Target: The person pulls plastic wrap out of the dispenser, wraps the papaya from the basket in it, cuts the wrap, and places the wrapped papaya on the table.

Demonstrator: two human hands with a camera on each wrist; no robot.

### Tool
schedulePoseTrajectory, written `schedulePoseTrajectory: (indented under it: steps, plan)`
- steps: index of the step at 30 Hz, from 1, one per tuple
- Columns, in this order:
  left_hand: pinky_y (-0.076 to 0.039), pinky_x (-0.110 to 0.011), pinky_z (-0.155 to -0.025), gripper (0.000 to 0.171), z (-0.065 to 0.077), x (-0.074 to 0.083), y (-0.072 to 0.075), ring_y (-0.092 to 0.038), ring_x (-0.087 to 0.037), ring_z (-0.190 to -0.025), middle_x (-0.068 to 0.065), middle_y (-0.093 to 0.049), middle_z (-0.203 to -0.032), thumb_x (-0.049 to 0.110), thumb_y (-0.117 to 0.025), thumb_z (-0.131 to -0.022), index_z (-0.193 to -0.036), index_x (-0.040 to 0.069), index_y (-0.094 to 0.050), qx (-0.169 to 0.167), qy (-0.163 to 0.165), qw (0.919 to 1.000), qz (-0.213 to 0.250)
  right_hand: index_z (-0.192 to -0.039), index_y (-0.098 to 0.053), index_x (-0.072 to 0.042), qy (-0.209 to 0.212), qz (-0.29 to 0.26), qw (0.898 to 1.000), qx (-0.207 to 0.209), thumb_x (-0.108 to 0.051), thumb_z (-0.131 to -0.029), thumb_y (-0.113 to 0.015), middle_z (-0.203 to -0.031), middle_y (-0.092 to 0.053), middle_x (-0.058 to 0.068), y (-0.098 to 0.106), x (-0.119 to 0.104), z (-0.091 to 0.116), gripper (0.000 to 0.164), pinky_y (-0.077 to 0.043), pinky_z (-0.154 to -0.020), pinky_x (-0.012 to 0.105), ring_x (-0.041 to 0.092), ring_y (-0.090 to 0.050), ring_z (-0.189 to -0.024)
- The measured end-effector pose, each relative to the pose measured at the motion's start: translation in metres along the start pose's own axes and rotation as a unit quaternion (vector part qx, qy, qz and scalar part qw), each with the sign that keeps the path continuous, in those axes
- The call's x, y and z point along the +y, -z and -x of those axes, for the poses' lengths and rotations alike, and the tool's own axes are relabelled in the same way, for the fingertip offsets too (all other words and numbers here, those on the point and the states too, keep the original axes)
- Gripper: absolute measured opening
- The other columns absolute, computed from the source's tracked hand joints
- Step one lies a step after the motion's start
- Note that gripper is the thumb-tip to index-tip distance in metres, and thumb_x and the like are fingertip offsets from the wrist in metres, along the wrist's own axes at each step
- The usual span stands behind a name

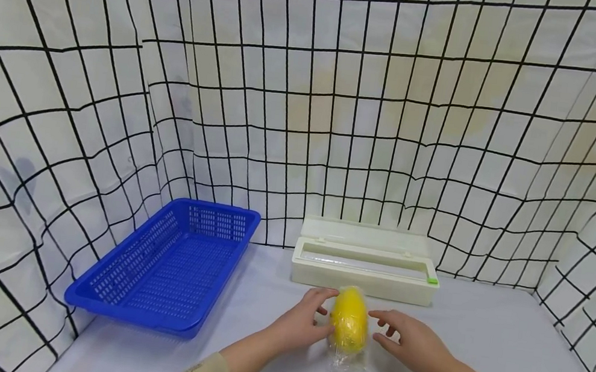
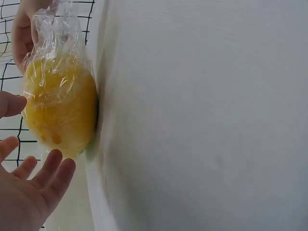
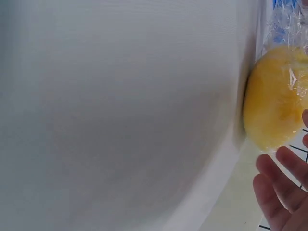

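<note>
A yellow, oval, melon-like fruit [image 1: 349, 322] wrapped in clear cling film lies on the white table, with loose film [image 2: 57, 31] bunched at its near end. At its left side is my left hand [image 1: 305, 320], fingers spread and loosely bent; the thumb and fingertips are very close to the wrap, and whether they touch cannot be told. My right hand [image 1: 412, 343] hovers just off the fruit's right side, fingers parted and holding nothing. Behind the fruit stands a long white cling film box [image 1: 364, 284] with its lid raised and a film roll inside.
To the left sits a blue slotted plastic basket [image 1: 212, 274], nothing visible inside it. White cloth walls with a black grid [image 1: 360, 114] enclose the back and sides. The white tabletop [image 1: 521, 343] extends to the right of the hands.
</note>
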State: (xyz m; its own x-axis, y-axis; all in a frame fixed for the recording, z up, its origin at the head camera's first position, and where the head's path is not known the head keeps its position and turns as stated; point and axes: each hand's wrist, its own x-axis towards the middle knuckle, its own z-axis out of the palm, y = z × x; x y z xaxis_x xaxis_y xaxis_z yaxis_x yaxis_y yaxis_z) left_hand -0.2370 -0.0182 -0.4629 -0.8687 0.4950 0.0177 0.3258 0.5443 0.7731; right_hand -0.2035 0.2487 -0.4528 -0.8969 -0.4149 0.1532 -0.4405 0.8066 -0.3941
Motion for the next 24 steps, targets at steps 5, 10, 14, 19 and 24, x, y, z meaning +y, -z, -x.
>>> schedulePoseTrajectory:
  steps: [5, 10, 14, 19, 24]
  plan:
    - [-0.047, -0.037, -0.102, 0.040, 0.012, 0.003, 0.005, -0.052, -0.019, -0.127, 0.003, -0.044, -0.147, 0.022, -0.070, -0.091, -0.129, 0.022, -0.058, -0.007, -0.098, 0.9843, -0.146, -0.127, -0.064, -0.023, 0.119, 0.107, 0.986, 0.040, -0.024, -0.082, -0.081, -0.119, -0.064, -0.004, 0.000, -0.001, 0.007, 0.048, -0.057, -0.081, 0.035, 0.015, -0.064, -0.100]
    - [-0.043, -0.035, -0.107, 0.026, 0.021, 0.005, 0.009, -0.049, -0.017, -0.130, 0.005, -0.049, -0.143, 0.020, -0.073, -0.089, -0.113, 0.027, -0.062, -0.034, -0.169, 0.9546, -0.243, -0.124, -0.059, -0.025, 0.250, 0.174, 0.952, 0.031, -0.025, -0.073, -0.089, -0.121, -0.060, -0.004, 0.001, -0.004, 0.007, 0.059, -0.055, -0.089, 0.039, 0.017, -0.061, -0.108]
    - [-0.041, -0.033, -0.108, 0.031, 0.026, 0.004, 0.011, -0.049, -0.015, -0.129, 0.005, -0.049, -0.143, 0.023, -0.076, -0.087, -0.114, 0.031, -0.063, -0.068, -0.226, 0.9212, -0.309, -0.122, -0.056, -0.026, 0.303, 0.211, 0.929, 0.023, -0.035, -0.071, -0.090, -0.123, -0.057, -0.004, -0.003, -0.005, 0.005, 0.062, -0.055, -0.090, 0.038, 0.017, -0.060, -0.109]
    - [-0.041, -0.037, -0.108, 0.043, 0.028, 0.002, 0.008, -0.045, -0.019, -0.133, 0.001, -0.044, -0.148, 0.039, -0.079, -0.085, -0.123, 0.035, -0.061, -0.082, -0.263, 0.8827, -0.380, -0.123, -0.057, -0.027, 0.325, 0.247, 0.913, 0.020, -0.054, -0.076, -0.081, -0.125, -0.057, -0.002, -0.007, -0.007, 0.005, 0.059, -0.054, -0.090, 0.039, 0.020, -0.058, -0.112]
    - [-0.045, -0.041, -0.104, 0.043, 0.029, 0.003, 0.004, -0.044, -0.021, -0.134, 0.001, -0.041, -0.150, 0.044, -0.078, -0.084, -0.124, 0.040, -0.062, -0.078, -0.259, 0.8776, -0.396, -0.121, -0.061, -0.027, 0.343, 0.260, 0.902, 0.041, -0.065, -0.079, -0.071, -0.124, -0.059, -0.001, -0.010, -0.010, 0.007, 0.057, -0.054, -0.087, 0.039, 0.021, -0.058, -0.111]
